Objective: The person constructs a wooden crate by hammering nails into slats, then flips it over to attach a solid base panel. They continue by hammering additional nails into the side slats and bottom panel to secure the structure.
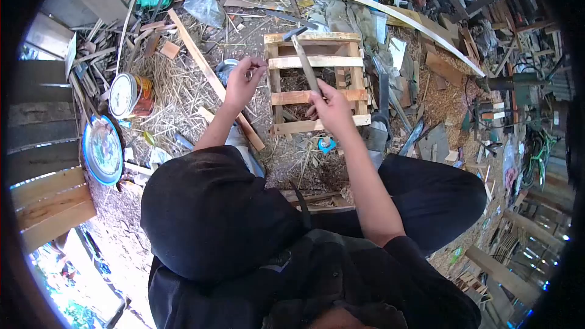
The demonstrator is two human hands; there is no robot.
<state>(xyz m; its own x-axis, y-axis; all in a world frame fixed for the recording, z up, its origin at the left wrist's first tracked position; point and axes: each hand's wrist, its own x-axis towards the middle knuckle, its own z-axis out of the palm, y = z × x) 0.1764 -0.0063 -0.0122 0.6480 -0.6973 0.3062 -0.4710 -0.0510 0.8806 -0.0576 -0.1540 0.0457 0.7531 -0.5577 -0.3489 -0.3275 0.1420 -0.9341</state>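
In the head view my right hand (pixel 331 108) is wrapped around the wooden handle of a hammer (pixel 304 64). Its dark metal head lies over the far end of a slatted wooden crate (pixel 323 95), which rests on the ground before my knees. My left hand (pixel 242 84) is raised just left of the crate, thumb and fingertips curled together in a pinch. Whatever is between those fingertips is too small to make out. A round bluish bowl (pixel 223 66) sits on the ground behind the left hand, partly hidden by it.
A long wooden strip (pixel 198 58) lies left of the crate. Farther left are a paint bucket (pixel 123 96) and a blue-rimmed basin (pixel 102 150). A long curved board (pixel 414 23) crosses the upper right. Wood shavings (pixel 445 106) and scraps cover the ground.
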